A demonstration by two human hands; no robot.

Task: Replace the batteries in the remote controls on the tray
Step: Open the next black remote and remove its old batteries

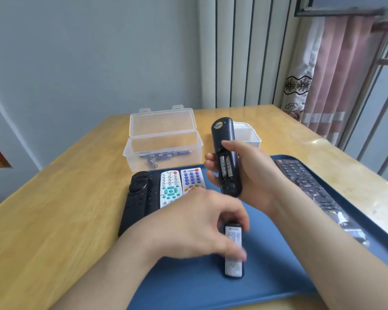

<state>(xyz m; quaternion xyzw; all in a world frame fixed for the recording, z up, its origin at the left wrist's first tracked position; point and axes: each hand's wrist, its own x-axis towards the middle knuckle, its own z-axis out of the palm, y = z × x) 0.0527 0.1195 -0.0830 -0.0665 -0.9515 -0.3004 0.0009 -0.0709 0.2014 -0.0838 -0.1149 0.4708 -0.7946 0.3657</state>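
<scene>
My right hand (pixel 251 173) grips a dark remote (pixel 225 139) above the blue tray (pixel 278 276), back side up. Its battery compartment is uncovered and two batteries (pixel 225 166) sit inside. My left hand (pixel 197 222) pinches the remote's battery cover (pixel 233 251), which bears a white label, low over the tray. At the tray's left edge lie a black remote (pixel 136 198), a white remote with teal buttons (pixel 169 186) and a white remote with blue buttons (pixel 192 179). A long black remote (pixel 309 186) lies along the tray's right side.
A clear plastic box (pixel 164 142) with its lid up holds several blue batteries (pixel 164 155), behind the tray on the wooden table (pixel 54 198). A small white container (pixel 248 135) stands behind the held remote. Wall and radiator at the back, curtain and window at right.
</scene>
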